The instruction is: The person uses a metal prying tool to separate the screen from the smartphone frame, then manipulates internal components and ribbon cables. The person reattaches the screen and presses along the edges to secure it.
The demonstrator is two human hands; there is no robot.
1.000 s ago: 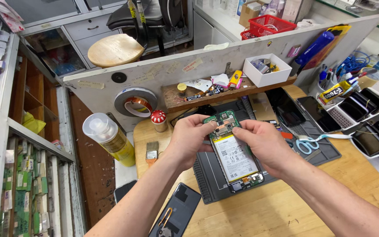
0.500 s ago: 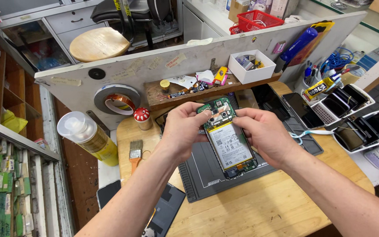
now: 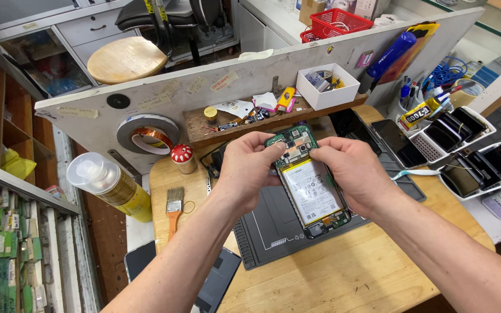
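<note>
Bright, even light falls from above, leaving only soft, short shadows under the forearms on the pale wooden tabletop. The glossy dark phone screens in the white trays show mild glare. Focus is sharp centrally; straight edges bow toward the corners.

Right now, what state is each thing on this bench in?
Smartphone: back cover off, battery and board exposed, held above the mat.
Left hand: gripping the phone's top left edge.
Right hand: pinching the phone's top right.
Spray can: capped, tilted.
Brush: lying flat.
White box: open.
</note>
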